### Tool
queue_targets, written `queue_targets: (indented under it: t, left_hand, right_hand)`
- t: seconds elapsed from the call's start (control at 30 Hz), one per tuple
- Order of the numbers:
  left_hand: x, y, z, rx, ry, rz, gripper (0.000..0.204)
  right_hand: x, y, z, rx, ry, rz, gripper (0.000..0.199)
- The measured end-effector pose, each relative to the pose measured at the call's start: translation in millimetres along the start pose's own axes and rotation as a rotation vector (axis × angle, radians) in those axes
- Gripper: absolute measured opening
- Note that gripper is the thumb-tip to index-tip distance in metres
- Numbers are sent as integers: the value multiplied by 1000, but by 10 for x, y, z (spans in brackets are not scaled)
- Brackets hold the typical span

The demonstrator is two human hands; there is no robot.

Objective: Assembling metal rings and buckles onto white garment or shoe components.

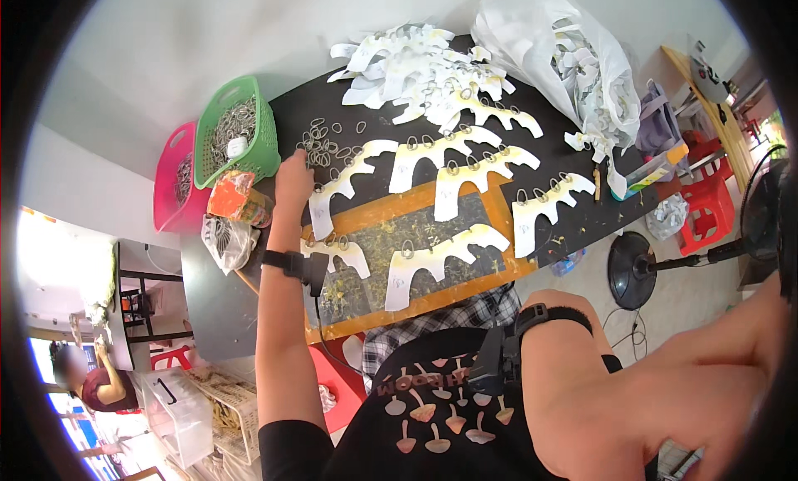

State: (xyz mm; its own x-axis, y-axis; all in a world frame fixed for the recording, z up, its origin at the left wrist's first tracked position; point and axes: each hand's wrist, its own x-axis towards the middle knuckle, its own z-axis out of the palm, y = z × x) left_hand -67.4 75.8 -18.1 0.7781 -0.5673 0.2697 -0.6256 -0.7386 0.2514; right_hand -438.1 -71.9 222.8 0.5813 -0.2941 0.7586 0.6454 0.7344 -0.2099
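Resting at the near-left edge of a pile of loose, silvery oval metal rings [320, 144]: the left hand [295, 180].
Its fingertips are partly hidden, so whether they pinch a ring I cannot tell; the pile lies just far and right of them. Right of the hand, a white, yellow-tinted, scalloped flat piece [341, 184] bearing rings runs lengthwise from near left to far right. The left hand is much nearer both than the right arm [565, 389], near right, whose fingers I cannot make out. Similar pieces spread rightward across the black tabletop [298, 103].
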Motion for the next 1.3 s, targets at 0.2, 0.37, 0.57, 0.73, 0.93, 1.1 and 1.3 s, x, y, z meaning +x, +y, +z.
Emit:
queue_targets:
  t: [0.2,0.37,0.57,0.73,0.93,1.1,1.3]
  left_hand:
    - [31,167,-51,30,-13,-73,18]
    - [-185,496,-279,-204,73,-147,9]
    - [-804,1305,-336,-809,-377,63,10]
    - [-1108,1434,-165,-728,-475,72,10]
    - [-1112,1559,-46,-621,-475,191,11]
    - [-1142,1593,12,-536,-407,224,9]
    - [-1133,1538,52,-562,-372,261,9]
  right_hand:
    - [-36,-87,-77,14,-7,-28,33]
    - [-272,-256,23,42,-17,-45,32]
    - [-263,-377,31,56,-29,-83,31]
    - [-319,138,-634,-456,278,-212,19]
    - [-785,51,-1334,-1587,-88,463,16]
    - [-1251,355,-1703,-1775,-355,461,14]
    - [-1478,458,-1781,-1769,-440,527,16]
